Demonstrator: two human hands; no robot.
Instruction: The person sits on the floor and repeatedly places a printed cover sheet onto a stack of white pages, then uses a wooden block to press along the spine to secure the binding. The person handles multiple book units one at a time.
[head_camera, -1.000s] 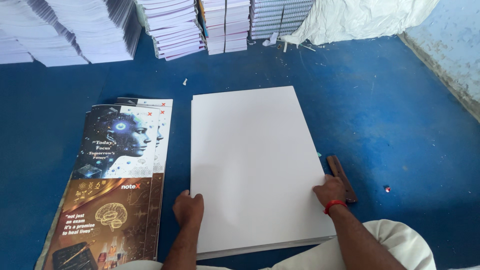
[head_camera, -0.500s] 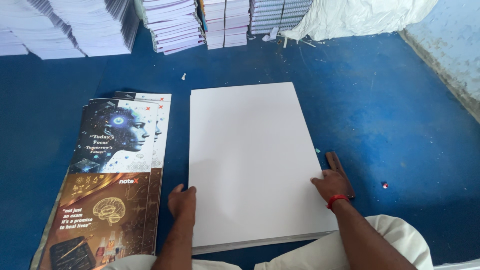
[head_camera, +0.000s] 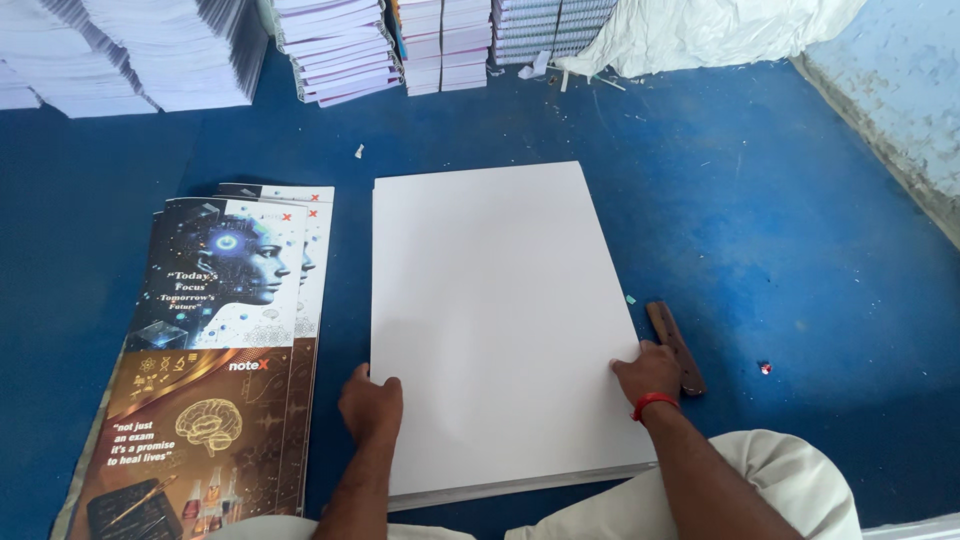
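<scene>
A thick stack of plain white sheets (head_camera: 495, 300) lies on the blue floor in front of me. My left hand (head_camera: 372, 405) rests on the stack's near left edge, fingers curled over the side. My right hand (head_camera: 650, 372), with a red band at the wrist, presses on the near right edge. Both hands touch the stack without lifting it. Left of the stack lies a pile of printed covers (head_camera: 215, 350) with a blue face picture above and a brown panel below.
A small brown wooden tool (head_camera: 675, 345) lies on the floor just right of my right hand. Piles of bound white books (head_camera: 340, 45) line the far edge. A white sheet of cloth (head_camera: 700, 30) is bunched at the back right. A pale wall (head_camera: 900, 90) rises at right.
Both hands have slid slightly along the stack's near edges and the view has shifted a little; the stack and covers stay where they were.
</scene>
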